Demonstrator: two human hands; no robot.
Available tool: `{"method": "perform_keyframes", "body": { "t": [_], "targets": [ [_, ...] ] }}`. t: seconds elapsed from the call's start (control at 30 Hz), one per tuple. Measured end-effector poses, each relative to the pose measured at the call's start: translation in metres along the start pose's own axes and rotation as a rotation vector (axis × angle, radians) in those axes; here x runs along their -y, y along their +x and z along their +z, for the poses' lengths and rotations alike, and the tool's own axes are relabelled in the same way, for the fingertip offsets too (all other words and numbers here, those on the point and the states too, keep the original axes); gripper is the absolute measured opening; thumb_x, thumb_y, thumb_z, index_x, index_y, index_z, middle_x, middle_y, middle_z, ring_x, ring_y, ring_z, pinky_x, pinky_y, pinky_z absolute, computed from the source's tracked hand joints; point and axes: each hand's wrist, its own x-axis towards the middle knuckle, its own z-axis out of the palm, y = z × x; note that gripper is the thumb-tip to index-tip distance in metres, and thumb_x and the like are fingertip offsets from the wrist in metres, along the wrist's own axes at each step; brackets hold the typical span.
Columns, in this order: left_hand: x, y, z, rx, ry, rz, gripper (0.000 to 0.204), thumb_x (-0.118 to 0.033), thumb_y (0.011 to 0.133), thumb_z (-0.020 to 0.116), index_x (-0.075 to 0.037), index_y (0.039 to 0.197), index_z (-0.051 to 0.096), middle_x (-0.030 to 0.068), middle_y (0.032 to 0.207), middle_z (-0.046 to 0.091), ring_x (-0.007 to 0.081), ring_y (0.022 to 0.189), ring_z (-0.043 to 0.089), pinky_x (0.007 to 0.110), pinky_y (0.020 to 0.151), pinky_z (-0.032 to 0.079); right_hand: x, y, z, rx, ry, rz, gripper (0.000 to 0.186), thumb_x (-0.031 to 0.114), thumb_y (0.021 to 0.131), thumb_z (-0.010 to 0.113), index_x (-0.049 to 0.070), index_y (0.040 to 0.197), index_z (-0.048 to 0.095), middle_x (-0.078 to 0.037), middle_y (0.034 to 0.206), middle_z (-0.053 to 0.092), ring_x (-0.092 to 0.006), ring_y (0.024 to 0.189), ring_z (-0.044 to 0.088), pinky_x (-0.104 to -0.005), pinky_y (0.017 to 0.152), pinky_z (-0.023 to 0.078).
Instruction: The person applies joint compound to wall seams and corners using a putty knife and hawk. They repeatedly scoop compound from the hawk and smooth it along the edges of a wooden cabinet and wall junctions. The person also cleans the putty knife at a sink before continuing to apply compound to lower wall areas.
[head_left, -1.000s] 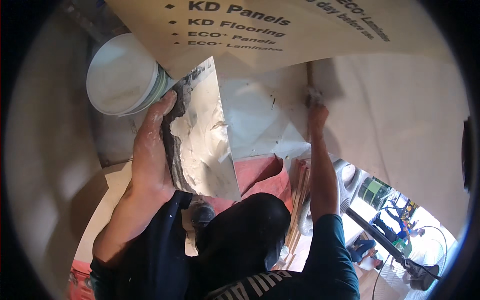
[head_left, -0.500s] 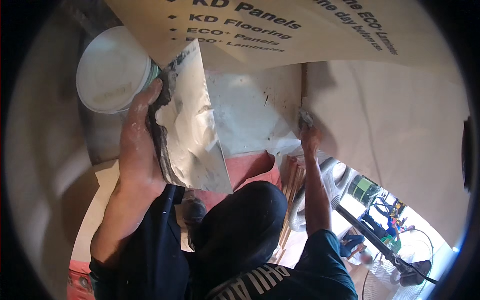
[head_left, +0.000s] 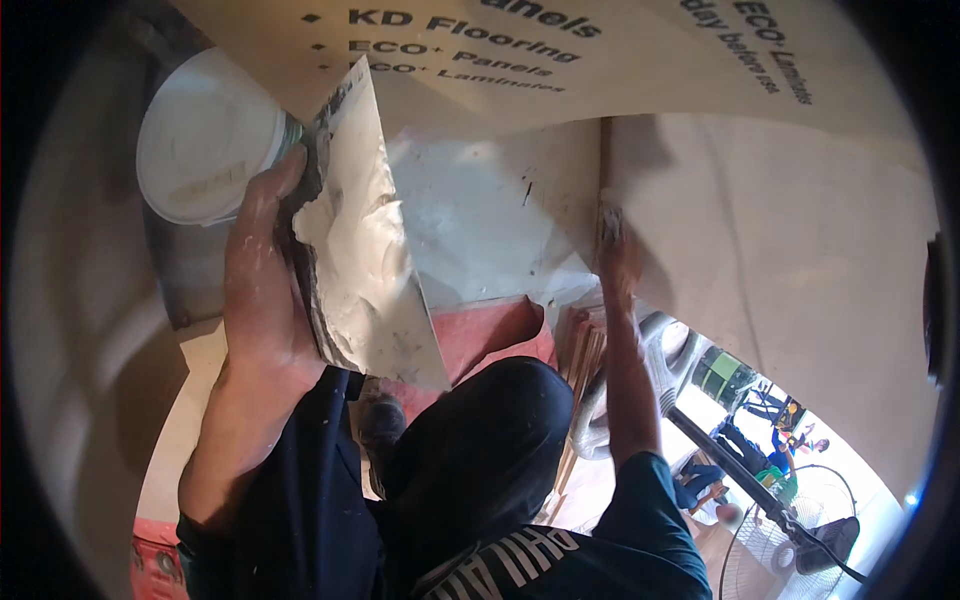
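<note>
My left hand (head_left: 262, 290) is closed around the edge of a flat plastering board (head_left: 425, 345). Thick cream-coloured filler (head_left: 355, 240) covers much of its face, with a darker crust along the side by my thumb. The board is held tilted in front of my knees. My right arm is stretched out, and its hand (head_left: 621, 262) is wrapped round a small tool smeared with filler, seemingly a putty knife (head_left: 611, 222). The tool is at the dark upright seam (head_left: 605, 150) beside a large pale panel (head_left: 780, 240). Its blade is mostly hidden.
A white-lidded bucket (head_left: 205, 140) stands beyond my left hand. Overhead hangs a printed brown board (head_left: 640, 60). Red material (head_left: 490, 345) lies ahead of my knee, next to wooden strips (head_left: 580, 375) and a grey hose (head_left: 595, 410). A fan (head_left: 800, 550) and people are at the lower right.
The plastering board and my left hand sit slightly further left and higher in view. My right hand has turned a little, its tool now more upright along the seam.
</note>
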Motion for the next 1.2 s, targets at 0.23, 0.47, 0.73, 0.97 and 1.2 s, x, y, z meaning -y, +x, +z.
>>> {"method": "perform_keyframes", "body": {
  "t": [0.23,0.47,0.73,0.97,1.2],
  "targets": [
    [-0.003,-0.002,-0.001,-0.066,-0.006,0.031,0.026,-0.031,0.096,0.052,-0.008,0.107,0.059,0.0031,0.077,0.062,0.0130,0.058,0.061,0.027,0.052,0.051,-0.017,0.020,0.008,0.242,-0.045,-0.015,0.027,0.019,0.083,0.061,0.002,0.103,0.066,-0.023,0.104,0.065,-0.0385,0.092,0.065,-0.0488,0.078,0.052],
    [-0.002,0.001,-0.004,-0.099,0.006,0.062,0.027,-0.032,0.095,0.054,-0.009,0.108,0.059,0.0026,0.074,0.061,0.0129,0.058,0.061,0.027,0.052,0.051,-0.036,-0.037,0.004,0.365,-0.180,0.021,0.016,0.013,0.075,0.063,-0.001,0.080,0.069,-0.024,0.078,0.066,-0.0414,0.073,0.066,-0.0492,0.066,0.053],
    [-0.013,-0.008,-0.003,-0.115,-0.027,0.027,0.027,-0.032,0.095,0.055,-0.007,0.104,0.060,0.0034,0.073,0.060,0.0131,0.054,0.057,0.027,0.050,0.048,-0.022,-0.058,-0.026,0.425,-0.137,0.089,0.017,0.013,0.077,0.060,-0.001,0.076,0.068,-0.026,0.079,0.066,-0.0402,0.075,0.067,-0.0496,0.065,0.053],
    [-0.012,-0.008,-0.006,-0.046,-0.007,0.007,0.027,-0.032,0.095,0.055,-0.007,0.105,0.060,0.0038,0.076,0.060,0.0122,0.059,0.059,0.026,0.051,0.049,-0.013,-0.053,0.009,0.180,-0.061,0.274,0.024,0.019,0.084,0.059,-0.001,0.092,0.069,-0.023,0.082,0.067,-0.0403,0.078,0.066,-0.0485,0.074,0.051],
    [-0.011,-0.013,-0.013,-0.096,0.006,0.012,0.026,-0.032,0.094,0.055,-0.009,0.104,0.060,0.0025,0.074,0.060,0.0123,0.059,0.060,0.027,0.052,0.050,0.036,-0.059,-0.014,0.021,0.430,0.604,0.028,0.020,0.089,0.055,0.002,0.107,0.067,-0.022,0.107,0.066,-0.0409,0.102,0.061,-0.0476,0.086,0.048]
  ]
}}
